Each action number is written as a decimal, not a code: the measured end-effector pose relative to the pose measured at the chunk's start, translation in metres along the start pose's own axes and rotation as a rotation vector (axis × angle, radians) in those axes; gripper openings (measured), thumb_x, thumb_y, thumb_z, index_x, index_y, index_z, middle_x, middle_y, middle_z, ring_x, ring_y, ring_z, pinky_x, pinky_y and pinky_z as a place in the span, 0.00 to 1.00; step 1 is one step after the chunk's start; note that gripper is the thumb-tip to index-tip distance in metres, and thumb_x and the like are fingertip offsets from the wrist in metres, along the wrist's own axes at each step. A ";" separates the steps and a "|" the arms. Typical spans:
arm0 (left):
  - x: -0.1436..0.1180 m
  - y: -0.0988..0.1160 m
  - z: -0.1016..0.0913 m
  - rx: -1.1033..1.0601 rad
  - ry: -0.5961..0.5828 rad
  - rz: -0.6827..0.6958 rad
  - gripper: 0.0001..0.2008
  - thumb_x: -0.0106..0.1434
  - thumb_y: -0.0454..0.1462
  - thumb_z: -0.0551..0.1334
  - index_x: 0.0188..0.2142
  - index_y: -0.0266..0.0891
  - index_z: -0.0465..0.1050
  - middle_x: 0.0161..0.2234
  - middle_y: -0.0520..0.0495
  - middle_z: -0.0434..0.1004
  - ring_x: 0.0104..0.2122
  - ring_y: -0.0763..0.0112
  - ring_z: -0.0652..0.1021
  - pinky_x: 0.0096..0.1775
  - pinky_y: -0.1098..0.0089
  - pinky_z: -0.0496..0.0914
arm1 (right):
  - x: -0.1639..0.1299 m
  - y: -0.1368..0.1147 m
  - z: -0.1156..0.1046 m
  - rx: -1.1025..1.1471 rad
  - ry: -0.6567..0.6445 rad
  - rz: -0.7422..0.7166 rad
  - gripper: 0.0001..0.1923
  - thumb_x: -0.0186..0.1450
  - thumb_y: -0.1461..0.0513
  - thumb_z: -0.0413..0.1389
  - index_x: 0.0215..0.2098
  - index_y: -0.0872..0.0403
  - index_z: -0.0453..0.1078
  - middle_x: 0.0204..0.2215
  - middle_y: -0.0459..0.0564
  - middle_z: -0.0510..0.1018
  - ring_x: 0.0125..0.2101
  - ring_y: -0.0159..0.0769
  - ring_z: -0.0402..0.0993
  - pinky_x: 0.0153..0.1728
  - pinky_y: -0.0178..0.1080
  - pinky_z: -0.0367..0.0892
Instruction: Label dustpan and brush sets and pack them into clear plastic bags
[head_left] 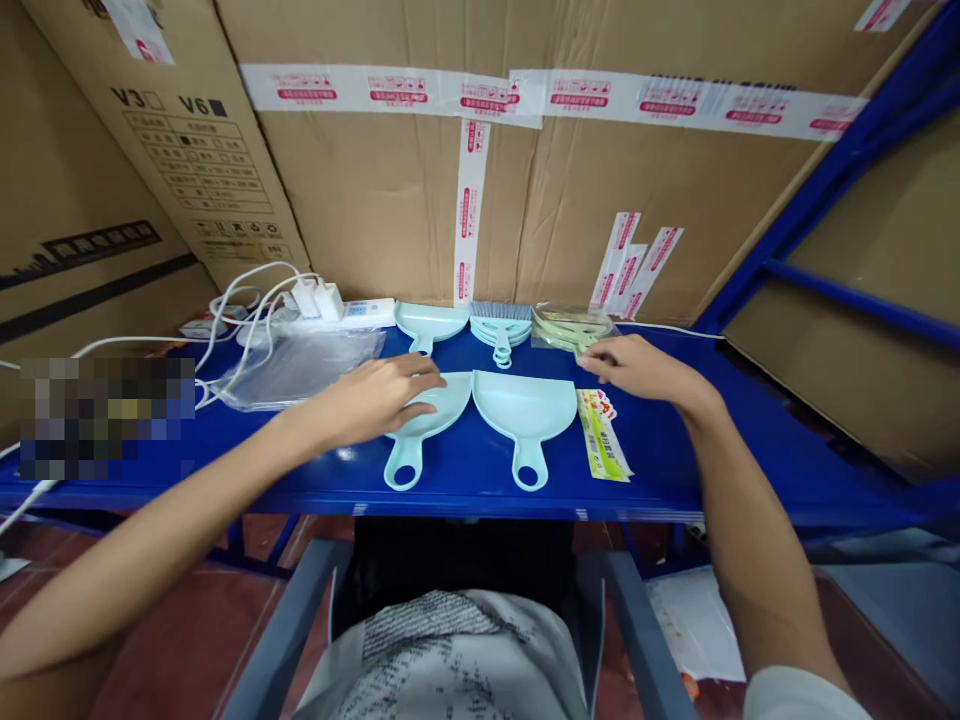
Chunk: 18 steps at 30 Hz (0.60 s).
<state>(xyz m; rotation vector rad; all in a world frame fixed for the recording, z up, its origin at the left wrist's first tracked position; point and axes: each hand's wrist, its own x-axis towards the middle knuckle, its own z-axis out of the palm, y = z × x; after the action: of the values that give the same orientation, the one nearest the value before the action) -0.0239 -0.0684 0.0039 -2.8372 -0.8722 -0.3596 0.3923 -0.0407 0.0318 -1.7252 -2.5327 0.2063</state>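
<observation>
My left hand point(375, 398) lies flat, fingers spread and unclenched, palm down on the left dustpan point(424, 420). It grips nothing; the fingertips rest on the pan's broad end. That pan's long axis runs near to far, its looped handle pointing toward me and a little left, clear of the hand. A second dustpan point(525, 415) lies just right of it, the two blades touching at their far corners, handle likewise pointing near.

My right hand point(637, 368) is stretched out to the far right, fingers loose and extended, tips touching the clear bag of green pieces point(571, 328). Whether it pinches the bag I cannot tell. The printed label strip point(601, 436) lies just near of this hand, long axis near to far.

Along the far edge of the blue shelf point(750, 470): another dustpan stack point(429, 322), then a stack of small brushes point(501, 325). Far left lie empty plastic bags point(300, 365) and a power strip point(352, 312) with white cables. Cardboard cartons point(390, 190) stand behind.

The left hand is nearer both front dustpans; the right is nearer the bag and label.
</observation>
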 end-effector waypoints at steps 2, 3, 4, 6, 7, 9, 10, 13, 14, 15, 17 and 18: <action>0.020 -0.016 0.005 0.057 -0.129 0.012 0.13 0.76 0.36 0.67 0.57 0.35 0.78 0.56 0.35 0.80 0.55 0.49 0.82 0.54 0.56 0.78 | -0.010 0.000 -0.003 -0.167 -0.040 0.188 0.22 0.77 0.54 0.47 0.52 0.55 0.81 0.51 0.63 0.84 0.51 0.58 0.81 0.50 0.51 0.72; 0.027 -0.022 0.008 0.075 -0.176 0.018 0.14 0.75 0.36 0.68 0.58 0.35 0.78 0.57 0.35 0.80 0.56 0.49 0.81 0.55 0.57 0.77 | -0.012 -0.003 -0.002 -0.231 -0.072 0.253 0.22 0.77 0.56 0.47 0.56 0.55 0.79 0.55 0.65 0.83 0.54 0.60 0.81 0.51 0.53 0.72; 0.032 -0.027 0.011 0.089 -0.210 0.024 0.16 0.75 0.37 0.69 0.59 0.35 0.77 0.58 0.35 0.80 0.57 0.49 0.81 0.55 0.58 0.77 | -0.014 -0.007 0.001 -0.276 -0.102 0.300 0.23 0.77 0.56 0.46 0.60 0.56 0.77 0.59 0.67 0.81 0.57 0.63 0.80 0.52 0.55 0.72; 0.035 -0.032 0.019 0.108 -0.255 0.023 0.18 0.76 0.38 0.69 0.61 0.37 0.76 0.59 0.36 0.80 0.57 0.49 0.81 0.54 0.59 0.77 | -0.014 -0.017 0.009 -0.322 -0.149 0.344 0.25 0.78 0.55 0.45 0.63 0.56 0.74 0.61 0.70 0.78 0.58 0.67 0.79 0.53 0.59 0.73; 0.035 -0.033 0.023 0.113 -0.264 0.019 0.17 0.76 0.39 0.67 0.62 0.37 0.76 0.58 0.36 0.80 0.57 0.50 0.81 0.53 0.59 0.77 | -0.013 -0.022 0.012 -0.329 -0.163 0.346 0.26 0.78 0.54 0.45 0.64 0.56 0.74 0.61 0.70 0.78 0.58 0.68 0.79 0.53 0.60 0.73; 0.033 -0.035 0.032 0.106 -0.247 0.017 0.15 0.78 0.37 0.63 0.61 0.37 0.77 0.57 0.36 0.81 0.55 0.50 0.82 0.52 0.59 0.77 | -0.011 -0.032 0.018 -0.324 -0.176 0.331 0.26 0.76 0.52 0.48 0.65 0.56 0.73 0.60 0.70 0.78 0.57 0.68 0.79 0.53 0.59 0.73; 0.031 -0.036 0.037 0.091 -0.220 0.019 0.14 0.79 0.36 0.61 0.60 0.37 0.78 0.56 0.36 0.81 0.55 0.50 0.82 0.53 0.58 0.77 | -0.010 -0.035 0.020 -0.316 -0.178 0.325 0.26 0.75 0.52 0.50 0.64 0.55 0.73 0.60 0.69 0.78 0.56 0.67 0.80 0.53 0.58 0.73; 0.025 -0.043 0.048 0.006 -0.121 0.037 0.14 0.80 0.37 0.58 0.57 0.36 0.80 0.55 0.36 0.82 0.55 0.50 0.81 0.56 0.55 0.77 | -0.007 -0.038 0.021 -0.293 -0.173 0.333 0.24 0.73 0.50 0.54 0.60 0.54 0.74 0.58 0.67 0.79 0.53 0.65 0.81 0.50 0.56 0.73; 0.024 -0.047 0.051 -0.028 -0.095 0.045 0.14 0.81 0.38 0.57 0.56 0.36 0.80 0.55 0.36 0.82 0.56 0.50 0.81 0.57 0.54 0.76 | -0.007 -0.037 0.021 -0.291 -0.171 0.346 0.22 0.72 0.50 0.55 0.58 0.53 0.74 0.57 0.66 0.80 0.53 0.64 0.81 0.49 0.55 0.73; 0.022 -0.050 0.053 -0.061 -0.076 0.055 0.15 0.81 0.38 0.57 0.56 0.37 0.80 0.55 0.37 0.83 0.56 0.50 0.81 0.58 0.54 0.76 | -0.006 -0.036 0.020 -0.293 -0.166 0.357 0.21 0.72 0.51 0.55 0.57 0.53 0.75 0.56 0.65 0.80 0.53 0.63 0.81 0.48 0.54 0.73; 0.020 -0.057 0.055 -0.127 -0.051 0.078 0.14 0.81 0.39 0.58 0.56 0.38 0.81 0.55 0.38 0.83 0.57 0.50 0.80 0.59 0.54 0.76 | -0.007 -0.030 0.018 -0.277 -0.165 0.366 0.18 0.71 0.52 0.56 0.54 0.52 0.75 0.54 0.62 0.81 0.50 0.59 0.82 0.46 0.50 0.72; 0.020 -0.059 0.056 -0.156 -0.042 0.085 0.14 0.80 0.39 0.59 0.56 0.38 0.81 0.56 0.38 0.83 0.57 0.51 0.80 0.59 0.55 0.75 | -0.008 -0.027 0.017 -0.244 -0.175 0.359 0.18 0.71 0.52 0.56 0.54 0.51 0.75 0.52 0.60 0.82 0.47 0.55 0.83 0.45 0.48 0.72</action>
<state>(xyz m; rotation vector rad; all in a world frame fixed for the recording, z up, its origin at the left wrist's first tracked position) -0.0314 0.0028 -0.0399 -3.0238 -0.7585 -0.3737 0.3681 -0.0592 0.0194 -2.3495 -2.4236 0.0695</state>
